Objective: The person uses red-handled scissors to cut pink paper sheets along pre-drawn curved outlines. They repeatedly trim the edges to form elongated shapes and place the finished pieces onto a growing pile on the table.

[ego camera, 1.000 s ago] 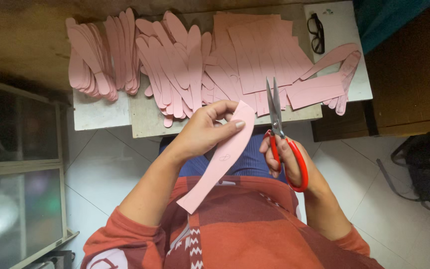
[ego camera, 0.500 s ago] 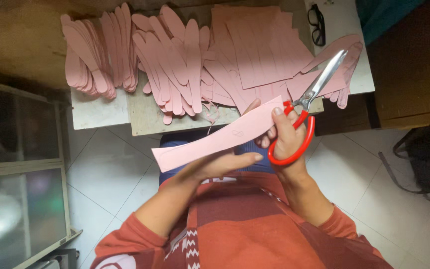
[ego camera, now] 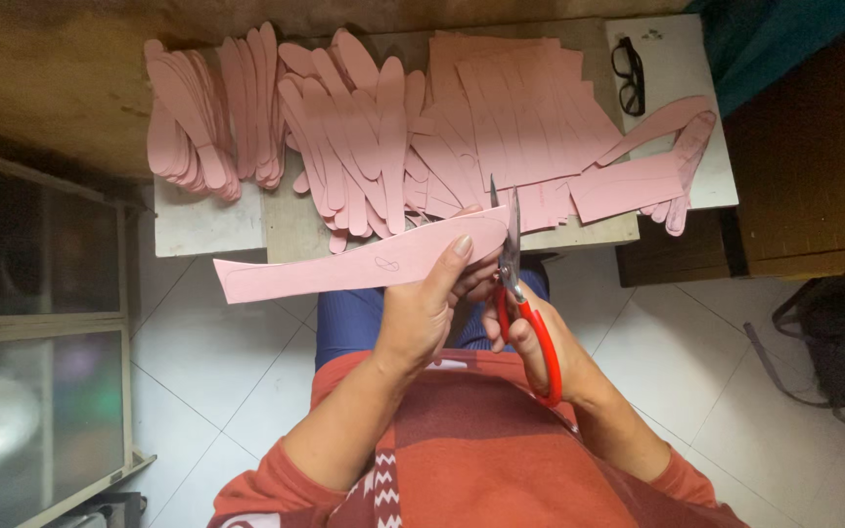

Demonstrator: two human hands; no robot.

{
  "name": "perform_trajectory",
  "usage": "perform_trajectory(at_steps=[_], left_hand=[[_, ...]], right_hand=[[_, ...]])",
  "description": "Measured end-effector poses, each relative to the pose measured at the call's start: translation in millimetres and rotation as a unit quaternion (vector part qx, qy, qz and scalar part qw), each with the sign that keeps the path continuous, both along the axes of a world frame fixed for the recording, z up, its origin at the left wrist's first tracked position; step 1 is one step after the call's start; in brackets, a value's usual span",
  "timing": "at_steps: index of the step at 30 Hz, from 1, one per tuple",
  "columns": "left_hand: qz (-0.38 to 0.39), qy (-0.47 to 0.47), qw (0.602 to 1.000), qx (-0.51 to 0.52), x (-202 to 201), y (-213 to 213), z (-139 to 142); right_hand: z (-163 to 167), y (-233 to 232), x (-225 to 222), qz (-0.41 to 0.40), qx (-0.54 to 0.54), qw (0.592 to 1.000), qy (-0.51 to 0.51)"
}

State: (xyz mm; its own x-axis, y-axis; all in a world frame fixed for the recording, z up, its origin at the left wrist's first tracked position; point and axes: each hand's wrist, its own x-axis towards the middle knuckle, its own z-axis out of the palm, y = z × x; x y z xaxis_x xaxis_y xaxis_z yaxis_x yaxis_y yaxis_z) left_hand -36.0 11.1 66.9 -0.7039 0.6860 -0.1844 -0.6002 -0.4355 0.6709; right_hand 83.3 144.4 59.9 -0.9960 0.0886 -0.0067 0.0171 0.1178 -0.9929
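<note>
My left hand [ego camera: 432, 298] pinches a long pink strip [ego camera: 344, 269] near its right end; the strip stretches out to the left, almost level. My right hand [ego camera: 530, 332] grips red-handled scissors [ego camera: 520, 293], whose blades point up and meet the strip's right tip. Both hands hover over my lap, just in front of the low table's edge.
The low table [ego camera: 286, 230] carries piles of cut pink shapes [ego camera: 344, 127] on the left and middle, uncut pink strips [ego camera: 520, 117] on the right, and black glasses [ego camera: 630, 73] at the far right. A dark bag [ego camera: 833, 342] lies on the tiled floor to the right.
The scissors swung from pointing up-right to pointing straight up at the strip's right end. My left hand shifted its grip toward that end, and the strip levelled out leftward.
</note>
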Motion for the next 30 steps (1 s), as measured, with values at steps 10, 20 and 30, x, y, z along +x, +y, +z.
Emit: perform_trajectory(at_steps=[10, 20, 30], left_hand=[[0.001, 0.046, 0.998, -0.034, -1, -6, 1], [-0.015, 0.045, 0.995, -0.090, -12, -11, 3], [0.030, 0.142, 0.980, -0.140, -19, -11, 13]], right_hand=[[18, 0, 2, -0.002, 0.037, 0.999, -0.026], [19, 4, 11, -0.026, 0.022, 0.996, -0.079], [15, 10, 17, -0.019, 0.098, 0.993, -0.063]])
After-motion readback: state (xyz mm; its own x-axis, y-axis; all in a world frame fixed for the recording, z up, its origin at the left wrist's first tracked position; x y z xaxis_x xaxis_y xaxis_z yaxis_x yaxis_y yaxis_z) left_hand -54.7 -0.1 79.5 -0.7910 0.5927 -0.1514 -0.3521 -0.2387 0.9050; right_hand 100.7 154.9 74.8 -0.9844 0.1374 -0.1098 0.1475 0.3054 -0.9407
